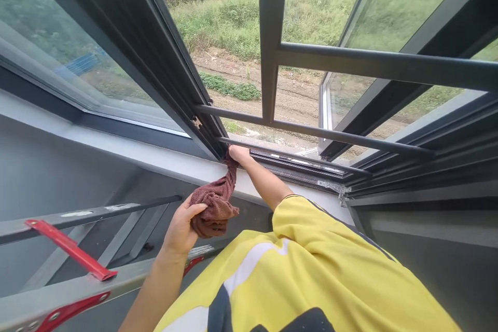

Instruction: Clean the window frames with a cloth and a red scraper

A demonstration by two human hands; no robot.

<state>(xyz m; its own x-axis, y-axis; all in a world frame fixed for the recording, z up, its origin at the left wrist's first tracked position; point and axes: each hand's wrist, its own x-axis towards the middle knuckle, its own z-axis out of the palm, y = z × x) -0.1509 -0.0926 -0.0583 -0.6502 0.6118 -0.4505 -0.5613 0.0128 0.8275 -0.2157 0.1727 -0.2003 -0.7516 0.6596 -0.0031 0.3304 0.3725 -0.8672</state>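
1. Up at the window sill corner, right hand (238,153) presses one end of the brown rag (215,205) into the bottom track (295,162), fingers curled tight on it.
2. Left hand (182,228) bunches the rag's lower end, fingers closed round it.
3. Progress imo: only the corner's getting wiped, rest of the track to the right looks undone, specks and grit showing.
4. Ladder (70,249) sits below.

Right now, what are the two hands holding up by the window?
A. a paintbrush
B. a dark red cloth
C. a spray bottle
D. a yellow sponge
B: the left hand grips the bunched lower end of a dark red cloth, while the right hand presses its top end against the window frame.
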